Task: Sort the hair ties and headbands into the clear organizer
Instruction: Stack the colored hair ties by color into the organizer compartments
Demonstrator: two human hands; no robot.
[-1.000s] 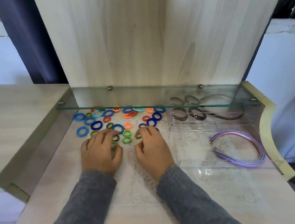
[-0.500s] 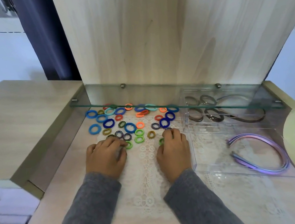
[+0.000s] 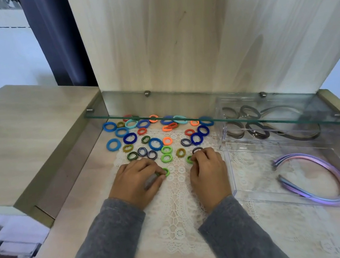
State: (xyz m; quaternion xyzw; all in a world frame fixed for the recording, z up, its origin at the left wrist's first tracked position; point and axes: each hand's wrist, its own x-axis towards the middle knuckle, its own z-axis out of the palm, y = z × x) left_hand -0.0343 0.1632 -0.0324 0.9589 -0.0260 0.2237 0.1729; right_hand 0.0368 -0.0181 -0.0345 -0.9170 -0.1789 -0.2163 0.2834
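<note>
Colour guided me: my left hand [image 3: 136,181] pinched a green hair tie [image 3: 165,171], my right hand [image 3: 208,173] pinched a second green tie [image 3: 190,159].

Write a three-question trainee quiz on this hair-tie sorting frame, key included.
1. True or false: the purple headbands lie inside the clear organizer.
2. Which colour is the hair tie that the left hand pinches? A orange, B green, C red.
3. Fill in: the shelf above the farthest loose ties is made of ___.
Key: 1 true; 2 B; 3 glass.
</note>
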